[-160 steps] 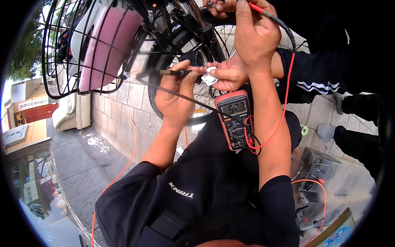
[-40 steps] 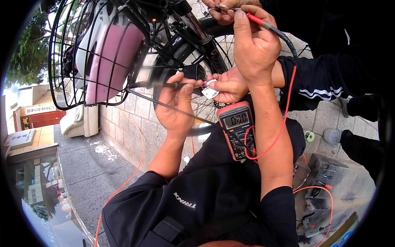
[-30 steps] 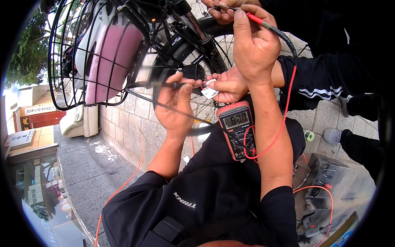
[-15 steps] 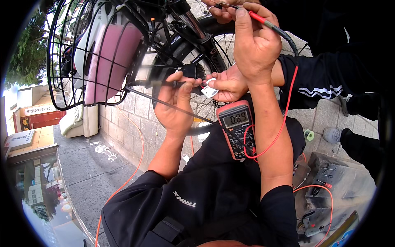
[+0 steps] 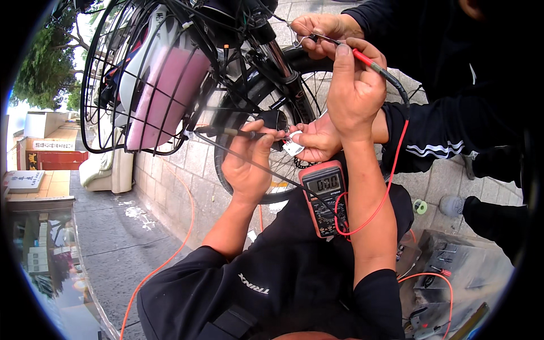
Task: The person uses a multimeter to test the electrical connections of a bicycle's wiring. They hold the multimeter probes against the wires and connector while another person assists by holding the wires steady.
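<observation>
My left hand [image 5: 246, 164] pinches a black test probe [image 5: 226, 131], its tip at a small white connector [image 5: 293, 145]. A co-worker's hand [image 5: 320, 139] grips that connector from the right. Farther up, my right hand [image 5: 357, 90] is closed around a red test probe [image 5: 367, 58], with its thin tip at a small black part on wires [image 5: 313, 37]. The co-worker's other hand [image 5: 328, 27] holds this part. A red-rimmed multimeter [image 5: 324, 195] with a lit digit display rests against my leg, below my right wrist. Red and black leads run from it to the probes.
The two-wheeler's front wheel [image 5: 229, 164] and fork stand just beyond my hands. At left hangs a black wire basket [image 5: 90, 122] holding a pink slab [image 5: 173, 85]. An orange cable [image 5: 184, 232] crosses the pavement. Tools lie in a grey toolbox [image 5: 470, 269] at lower right.
The view has shifted a little, showing more of the co-worker's upper hand. The meter's reading has changed slightly. Both my hands keep their probes at the same parts.
</observation>
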`<state>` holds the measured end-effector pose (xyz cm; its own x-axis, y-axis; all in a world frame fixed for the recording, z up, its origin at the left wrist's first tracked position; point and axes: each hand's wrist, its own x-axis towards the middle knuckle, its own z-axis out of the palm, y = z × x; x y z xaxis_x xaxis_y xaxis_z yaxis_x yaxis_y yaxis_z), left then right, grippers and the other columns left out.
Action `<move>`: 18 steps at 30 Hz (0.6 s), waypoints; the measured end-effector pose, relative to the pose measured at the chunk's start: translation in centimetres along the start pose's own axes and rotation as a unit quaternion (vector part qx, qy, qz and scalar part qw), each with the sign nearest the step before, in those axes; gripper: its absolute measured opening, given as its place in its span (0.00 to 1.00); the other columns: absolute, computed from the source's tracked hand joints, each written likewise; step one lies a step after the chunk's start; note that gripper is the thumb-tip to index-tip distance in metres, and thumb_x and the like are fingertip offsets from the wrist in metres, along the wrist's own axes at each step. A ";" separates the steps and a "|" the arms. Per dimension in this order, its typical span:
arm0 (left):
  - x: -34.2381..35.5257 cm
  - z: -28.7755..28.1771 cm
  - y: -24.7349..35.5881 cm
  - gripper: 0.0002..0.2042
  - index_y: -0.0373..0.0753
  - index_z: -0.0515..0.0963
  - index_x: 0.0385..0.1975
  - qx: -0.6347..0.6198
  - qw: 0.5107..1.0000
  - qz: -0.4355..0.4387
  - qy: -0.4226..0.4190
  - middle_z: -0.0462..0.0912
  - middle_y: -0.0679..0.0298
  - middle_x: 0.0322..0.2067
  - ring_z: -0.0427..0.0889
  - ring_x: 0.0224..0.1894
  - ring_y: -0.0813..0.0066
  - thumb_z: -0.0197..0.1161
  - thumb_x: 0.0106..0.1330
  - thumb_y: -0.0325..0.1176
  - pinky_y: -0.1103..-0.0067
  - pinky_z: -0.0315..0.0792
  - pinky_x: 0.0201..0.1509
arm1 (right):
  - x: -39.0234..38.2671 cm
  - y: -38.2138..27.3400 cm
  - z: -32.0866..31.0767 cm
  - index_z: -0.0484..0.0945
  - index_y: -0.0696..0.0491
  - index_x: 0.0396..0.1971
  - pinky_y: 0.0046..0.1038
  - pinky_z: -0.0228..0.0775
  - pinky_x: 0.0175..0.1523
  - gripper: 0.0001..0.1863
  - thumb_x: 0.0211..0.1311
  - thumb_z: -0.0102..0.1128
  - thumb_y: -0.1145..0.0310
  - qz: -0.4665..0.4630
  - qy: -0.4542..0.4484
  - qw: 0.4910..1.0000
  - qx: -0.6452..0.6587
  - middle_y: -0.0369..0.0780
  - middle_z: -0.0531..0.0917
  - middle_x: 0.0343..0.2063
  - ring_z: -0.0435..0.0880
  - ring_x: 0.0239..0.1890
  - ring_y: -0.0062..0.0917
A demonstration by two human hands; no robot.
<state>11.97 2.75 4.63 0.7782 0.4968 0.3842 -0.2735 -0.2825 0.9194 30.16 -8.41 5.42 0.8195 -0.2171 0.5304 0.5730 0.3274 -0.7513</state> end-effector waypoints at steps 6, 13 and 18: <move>0.0 0.1 0.2 0.16 0.24 0.72 0.60 0.000 1.000 -0.002 -0.004 0.85 0.50 0.44 0.91 0.47 0.57 0.63 0.77 0.24 0.67 0.85 0.57 | 0.0 0.0 0.3 0.76 0.65 0.49 0.22 0.82 0.50 0.09 0.78 0.59 0.75 0.009 0.010 1.000 0.020 0.43 0.87 0.42 0.91 0.43 0.23; 0.0 -0.1 0.0 0.15 0.23 0.72 0.60 -0.005 1.000 0.001 -0.005 0.86 0.50 0.43 0.91 0.47 0.57 0.62 0.78 0.22 0.67 0.85 0.57 | 0.0 -0.3 0.2 0.74 0.66 0.51 0.22 0.82 0.55 0.09 0.80 0.57 0.75 0.013 -0.018 1.000 -0.004 0.46 0.89 0.43 0.91 0.46 0.26; 0.3 -0.3 0.0 0.15 0.23 0.73 0.60 0.021 1.000 0.018 -0.015 0.86 0.50 0.44 0.91 0.47 0.57 0.61 0.78 0.22 0.68 0.85 0.57 | 0.1 0.2 0.7 0.76 0.66 0.50 0.22 0.83 0.54 0.08 0.79 0.58 0.77 0.003 -0.006 0.998 0.055 0.45 0.89 0.43 0.92 0.44 0.26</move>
<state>11.99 3.15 4.72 0.7843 0.4615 0.4145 -0.2791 -0.3343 0.9002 30.32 -7.74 5.59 0.8228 -0.2036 0.5306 0.5622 0.4286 -0.7073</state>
